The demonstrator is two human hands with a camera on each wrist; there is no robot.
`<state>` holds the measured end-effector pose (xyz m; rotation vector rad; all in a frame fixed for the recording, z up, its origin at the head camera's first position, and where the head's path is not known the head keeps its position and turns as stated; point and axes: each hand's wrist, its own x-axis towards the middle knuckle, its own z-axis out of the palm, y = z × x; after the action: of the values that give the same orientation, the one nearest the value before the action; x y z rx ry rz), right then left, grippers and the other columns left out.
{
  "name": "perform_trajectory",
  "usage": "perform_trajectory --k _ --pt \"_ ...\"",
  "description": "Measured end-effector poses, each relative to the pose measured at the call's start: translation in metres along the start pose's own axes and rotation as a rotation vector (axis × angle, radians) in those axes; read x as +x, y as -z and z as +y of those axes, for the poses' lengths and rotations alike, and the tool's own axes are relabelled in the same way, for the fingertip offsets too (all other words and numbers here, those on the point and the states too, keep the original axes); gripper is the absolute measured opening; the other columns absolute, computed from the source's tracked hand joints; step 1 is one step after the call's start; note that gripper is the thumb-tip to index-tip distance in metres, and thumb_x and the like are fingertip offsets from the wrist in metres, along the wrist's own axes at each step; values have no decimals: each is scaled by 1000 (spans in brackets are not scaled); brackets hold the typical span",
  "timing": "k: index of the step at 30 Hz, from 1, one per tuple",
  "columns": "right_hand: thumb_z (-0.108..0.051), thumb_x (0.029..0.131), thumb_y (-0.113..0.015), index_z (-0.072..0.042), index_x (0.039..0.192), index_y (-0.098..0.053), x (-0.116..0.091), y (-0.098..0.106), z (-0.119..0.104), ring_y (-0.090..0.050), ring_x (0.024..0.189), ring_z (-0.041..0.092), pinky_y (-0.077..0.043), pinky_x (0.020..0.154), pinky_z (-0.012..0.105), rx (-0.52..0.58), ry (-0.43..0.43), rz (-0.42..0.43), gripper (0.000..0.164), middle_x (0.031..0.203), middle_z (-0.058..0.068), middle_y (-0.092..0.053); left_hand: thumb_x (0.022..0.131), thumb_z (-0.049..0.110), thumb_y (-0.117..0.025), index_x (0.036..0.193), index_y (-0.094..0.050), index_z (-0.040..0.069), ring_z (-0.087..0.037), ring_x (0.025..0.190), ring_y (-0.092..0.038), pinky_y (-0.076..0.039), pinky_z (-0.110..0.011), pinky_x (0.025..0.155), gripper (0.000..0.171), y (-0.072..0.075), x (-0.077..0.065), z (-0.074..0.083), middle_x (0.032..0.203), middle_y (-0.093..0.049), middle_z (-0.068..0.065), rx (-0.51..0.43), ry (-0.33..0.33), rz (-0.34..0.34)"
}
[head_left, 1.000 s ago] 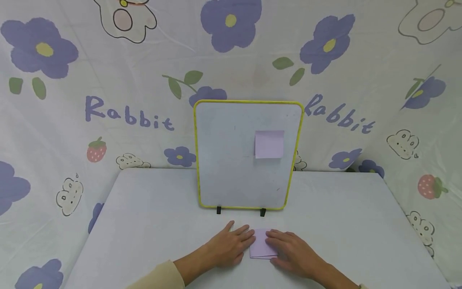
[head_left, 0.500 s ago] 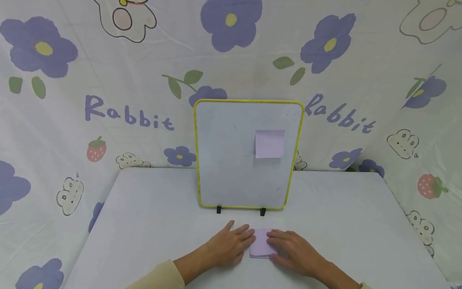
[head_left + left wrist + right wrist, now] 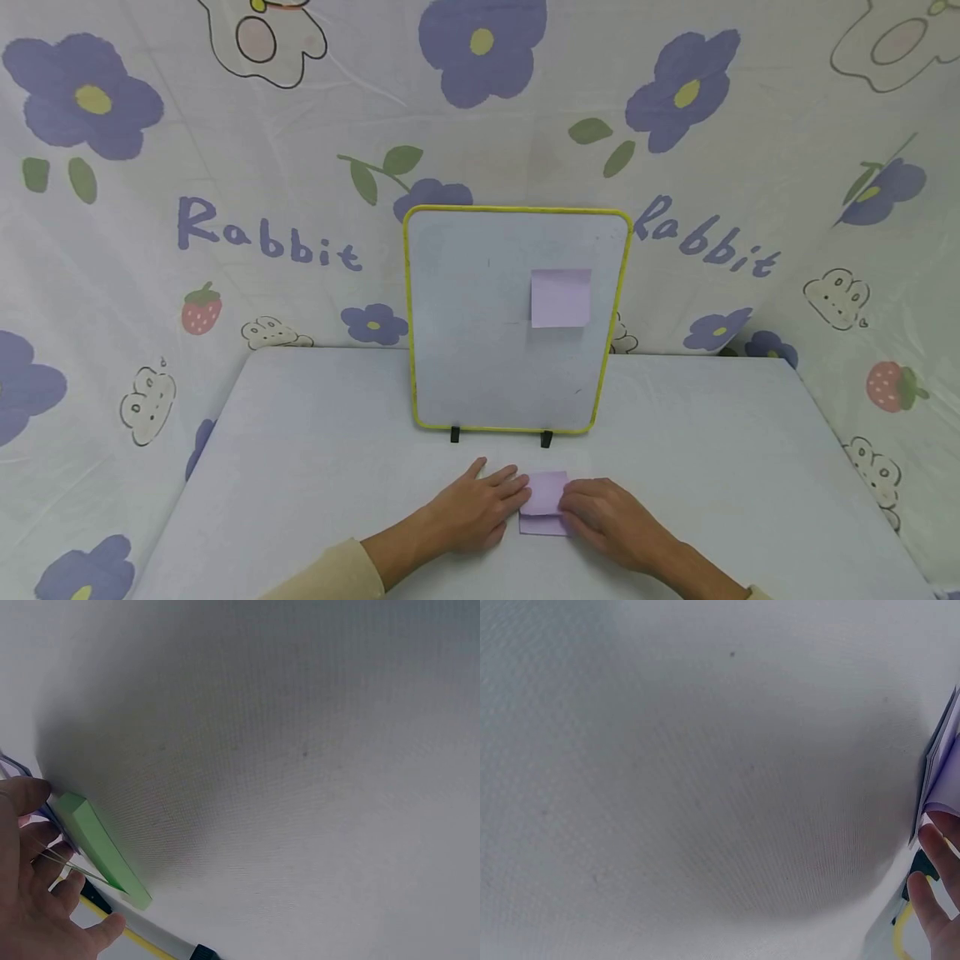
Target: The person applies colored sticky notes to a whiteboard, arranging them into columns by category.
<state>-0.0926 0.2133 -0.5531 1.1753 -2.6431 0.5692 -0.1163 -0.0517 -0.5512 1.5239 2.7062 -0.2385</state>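
A pad of lilac sticky notes (image 3: 543, 526) lies on the table in front of the whiteboard. Its top sheet (image 3: 543, 492) is lifted and curls up from the near edge, baring the sheets below. My left hand (image 3: 474, 508) rests palm down with fingertips at the pad's left edge. Under its palm, the left wrist view shows a light green block-shaped thing (image 3: 105, 847), almost hidden from the head view. With curled fingers my right hand (image 3: 615, 517) pinches the lifted sheet at its right side. The bent sheet (image 3: 946, 780) also shows at the right wrist view's edge.
Behind the hands stands a yellow-framed whiteboard (image 3: 480, 350) on small black feet (image 3: 546, 439). One lilac note (image 3: 561, 298) is stuck to its upper right. A patterned cloth (image 3: 315, 167) hangs behind the white table (image 3: 315, 433).
The right fingers have drawn back toward the pad's right edge and curled in. The top sheet's near edge has risen and moved away from me. The left hand has stayed put.
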Motion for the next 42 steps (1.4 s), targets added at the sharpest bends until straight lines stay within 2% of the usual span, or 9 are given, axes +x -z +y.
perform_trajectory --k 6,12,24,30,42 --pt "-10 85 -76 -13 95 -75 3 1 -2 -67 96 10 -55 84 37 13 -58 -48 10 95 -9 -70 101 37 -50 151 -45 22 -15 143 -37 -37 -48 110 52 -1 -1 0 156 -41 5 -23 7 -13" --pt "-9 86 -76 -14 93 -74 4 1 -3 -67 93 9 -55 82 36 36 -85 -63 9 92 -10 -70 101 38 -51 151 -45 22 -15 144 -36 -37 -48 110 53 2 -3 -1 156 -41 4 -16 13 -15" --pt "-6 81 -79 -13 87 -73 4 4 -2 -65 87 8 -55 77 36 78 -73 -37 11 86 -11 -70 100 38 -52 150 -46 17 -16 143 -37 -37 -48 110 55 3 -2 -3 154 -43 2 13 34 -1" --pt "-7 82 -78 -14 87 -74 4 11 -6 -66 88 8 -55 78 38 102 -126 -48 10 88 -12 -71 99 36 -53 149 -48 16 -15 143 -38 -37 -48 110 54 2 -2 -2 153 -45 2 7 41 6" --pt "-2 79 -80 -15 89 -74 7 25 0 -66 84 8 -56 73 35 86 -181 18 17 91 -10 -72 100 35 -52 149 -47 14 -15 143 -37 -36 -48 111 54 3 -2 3 153 -45 1 9 48 -4"
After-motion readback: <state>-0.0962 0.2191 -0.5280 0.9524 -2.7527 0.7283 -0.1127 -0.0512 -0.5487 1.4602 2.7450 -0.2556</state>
